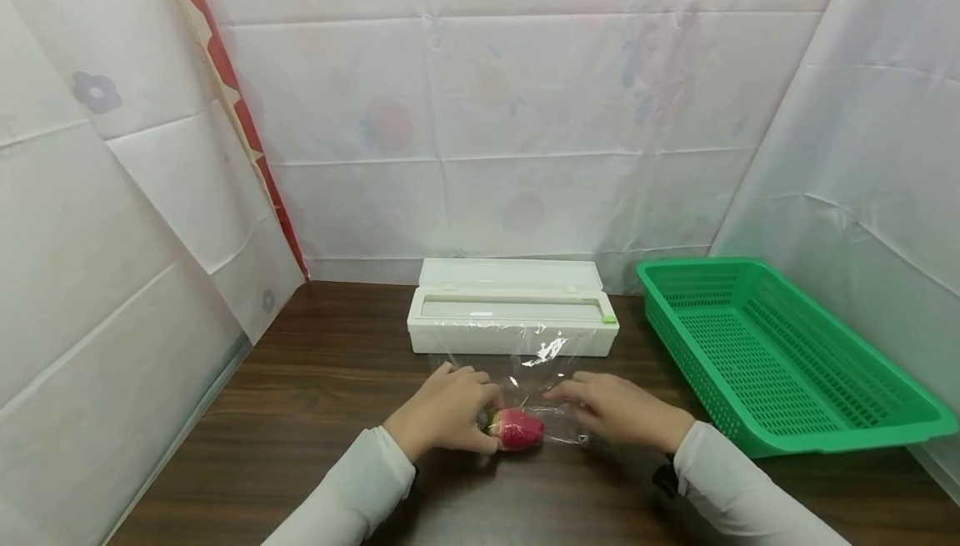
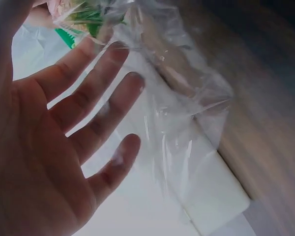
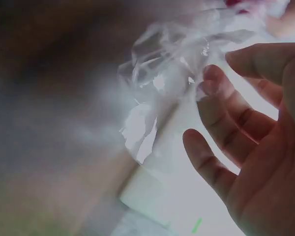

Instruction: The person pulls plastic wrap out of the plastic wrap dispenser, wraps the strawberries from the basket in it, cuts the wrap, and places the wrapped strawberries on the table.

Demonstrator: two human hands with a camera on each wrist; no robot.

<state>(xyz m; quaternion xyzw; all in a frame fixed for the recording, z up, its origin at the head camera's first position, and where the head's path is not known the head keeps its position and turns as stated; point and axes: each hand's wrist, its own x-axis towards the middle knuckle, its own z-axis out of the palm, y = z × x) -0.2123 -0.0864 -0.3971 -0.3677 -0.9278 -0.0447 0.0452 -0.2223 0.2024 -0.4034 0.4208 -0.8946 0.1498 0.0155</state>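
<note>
A red fruit (image 1: 519, 429) with a green and yellow end lies on its side at the front of the table, wrapped in clear plastic film (image 1: 551, 348). My left hand (image 1: 453, 408) holds its leafy end between thumb and forefinger, the other fingers spread against the film in the left wrist view. The film stretches from the fruit back to a white cling film box (image 1: 513, 339), whose lid stands up behind it. To the right of the fruit, my right hand (image 1: 618, 408) touches the crumpled film with loosely bent fingertips; thumb and fingers are apart in the right wrist view.
A green plastic basket (image 1: 795, 438) with perforated walls stands at the right, beyond my right hand. The box has a small green slider (image 1: 608, 318) at its right end. Pale printed sheets (image 1: 510, 112) wall the dark wooden table (image 1: 300, 388) on several sides.
</note>
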